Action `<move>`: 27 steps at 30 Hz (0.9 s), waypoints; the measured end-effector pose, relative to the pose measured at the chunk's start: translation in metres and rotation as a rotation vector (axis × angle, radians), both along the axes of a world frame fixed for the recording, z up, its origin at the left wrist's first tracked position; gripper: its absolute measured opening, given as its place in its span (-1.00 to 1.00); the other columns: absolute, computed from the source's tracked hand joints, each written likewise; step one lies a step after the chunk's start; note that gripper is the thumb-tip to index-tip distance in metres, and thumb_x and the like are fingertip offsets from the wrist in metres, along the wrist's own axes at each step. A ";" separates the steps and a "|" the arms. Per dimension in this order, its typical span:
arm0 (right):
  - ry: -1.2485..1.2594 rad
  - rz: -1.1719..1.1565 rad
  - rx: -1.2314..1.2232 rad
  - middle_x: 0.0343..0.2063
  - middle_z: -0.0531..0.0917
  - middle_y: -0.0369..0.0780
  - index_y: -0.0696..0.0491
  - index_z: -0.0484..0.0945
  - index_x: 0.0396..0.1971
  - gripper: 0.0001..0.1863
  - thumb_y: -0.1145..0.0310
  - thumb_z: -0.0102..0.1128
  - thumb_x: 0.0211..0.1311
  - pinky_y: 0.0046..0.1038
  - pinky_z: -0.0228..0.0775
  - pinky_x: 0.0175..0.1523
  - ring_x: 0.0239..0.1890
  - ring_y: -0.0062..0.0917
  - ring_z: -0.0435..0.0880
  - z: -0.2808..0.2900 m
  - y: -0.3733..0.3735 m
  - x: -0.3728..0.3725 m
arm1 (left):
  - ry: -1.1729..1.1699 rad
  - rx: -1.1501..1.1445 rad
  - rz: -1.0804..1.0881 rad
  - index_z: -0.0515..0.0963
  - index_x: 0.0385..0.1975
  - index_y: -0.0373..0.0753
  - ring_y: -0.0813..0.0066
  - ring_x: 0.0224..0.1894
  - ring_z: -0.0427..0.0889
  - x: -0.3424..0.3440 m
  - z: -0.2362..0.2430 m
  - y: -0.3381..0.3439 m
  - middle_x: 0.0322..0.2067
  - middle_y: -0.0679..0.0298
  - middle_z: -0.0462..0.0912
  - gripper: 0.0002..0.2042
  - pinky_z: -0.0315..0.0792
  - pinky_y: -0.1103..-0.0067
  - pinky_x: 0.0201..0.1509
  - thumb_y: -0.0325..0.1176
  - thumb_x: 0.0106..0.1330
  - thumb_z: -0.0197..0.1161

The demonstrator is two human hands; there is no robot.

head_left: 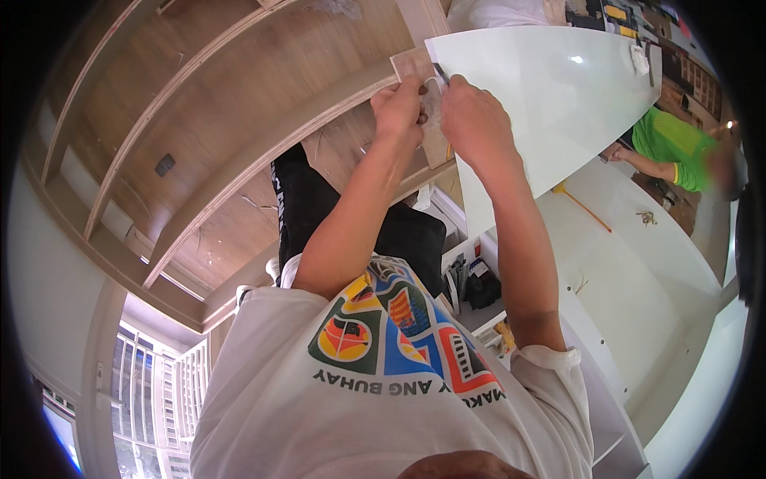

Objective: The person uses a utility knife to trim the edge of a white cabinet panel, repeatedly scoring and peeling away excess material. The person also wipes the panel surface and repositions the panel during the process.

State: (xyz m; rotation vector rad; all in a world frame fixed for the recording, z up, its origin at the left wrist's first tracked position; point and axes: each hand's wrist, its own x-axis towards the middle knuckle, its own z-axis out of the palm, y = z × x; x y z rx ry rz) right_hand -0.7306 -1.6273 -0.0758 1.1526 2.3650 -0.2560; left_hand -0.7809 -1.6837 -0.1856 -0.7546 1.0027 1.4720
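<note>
My left hand (399,112) is closed in a pinch beside the corner of a large glossy white panel (550,96). From its fingertips a thin white strip (433,79) curls toward the panel's edge. My right hand (477,124) is closed on a small tool with a dark tip (440,70), right at that edge; its handle is hidden in my fingers, so its exact kind does not show. Under both hands lies a piece of bare wood board (435,120).
A wooden cabinet carcass with shelf dividers (239,176) fills the left. At right, a yellow stick-like tool (586,209) lies on another white panel (638,247). Beyond it is a person in a green shirt (674,148). An open compartment with black items (480,286) sits beside my right forearm.
</note>
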 end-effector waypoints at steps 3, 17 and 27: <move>0.007 0.023 0.001 -0.41 0.68 0.08 0.19 0.50 -0.32 -0.74 0.29 -0.02 0.46 0.01 0.48 -0.11 -0.27 0.03 0.68 -0.006 0.002 0.000 | 0.028 0.022 -0.007 0.53 -0.54 -0.31 0.58 -0.69 0.28 0.003 -0.002 0.000 -0.63 0.31 0.45 -0.86 0.14 0.54 -0.64 -0.44 0.24 0.24; 0.023 0.031 0.012 -0.46 0.67 0.09 0.19 0.49 -0.31 -0.71 0.26 -0.04 0.49 -0.01 0.48 -0.10 -0.28 0.02 0.68 -0.007 -0.002 0.004 | 0.068 -0.004 -0.040 0.51 -0.55 -0.37 0.54 -0.73 0.30 0.010 -0.011 -0.008 -0.64 0.26 0.47 -0.85 0.17 0.49 -0.67 -0.46 0.22 0.22; -0.046 -0.013 0.021 -0.43 0.70 0.03 0.20 0.50 -0.34 -0.88 0.46 0.05 0.28 -0.10 0.58 -0.14 -0.25 -0.08 0.74 0.013 -0.011 0.008 | 0.106 0.006 -0.068 0.53 -0.49 -0.31 0.54 -0.69 0.32 0.008 -0.005 -0.006 -0.60 0.29 0.46 -0.90 0.18 0.51 -0.64 -0.47 0.25 0.22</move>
